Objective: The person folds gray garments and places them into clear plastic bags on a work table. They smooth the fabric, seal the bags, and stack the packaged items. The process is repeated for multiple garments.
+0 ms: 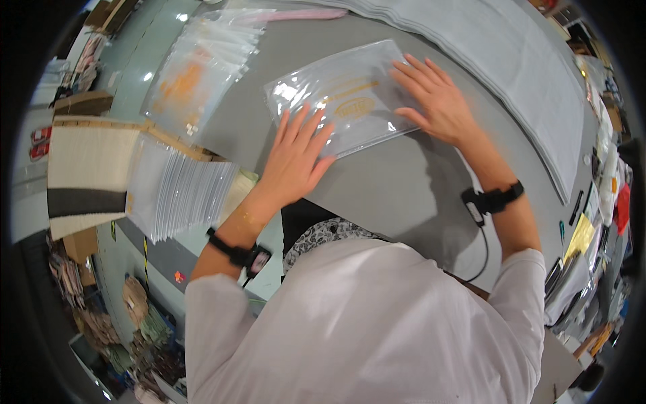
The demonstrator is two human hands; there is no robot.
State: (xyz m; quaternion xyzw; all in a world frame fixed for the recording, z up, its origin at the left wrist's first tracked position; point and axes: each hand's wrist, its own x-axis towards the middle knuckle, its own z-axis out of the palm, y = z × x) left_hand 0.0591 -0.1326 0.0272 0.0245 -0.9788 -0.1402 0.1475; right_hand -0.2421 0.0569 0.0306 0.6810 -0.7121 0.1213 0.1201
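Observation:
A clear plastic bag with yellow-orange printing lies flat and slightly askew on the grey table, its surface shiny with glare. My left hand rests at the bag's left near side, fingers spread and stretched out over its edge. At the right end of the bag my right hand lies with its fingers extended, the fingertips on the plastic. Neither hand grips anything. Each wrist wears a black strap with a small device on it.
A fanned pile of clear bags with orange print hangs over the table's left edge. Below it, a thick row of packed bags stands beside a cream-coloured board. Large grey layered sheets cover the far right. Pens and a yellow paper lie rightmost.

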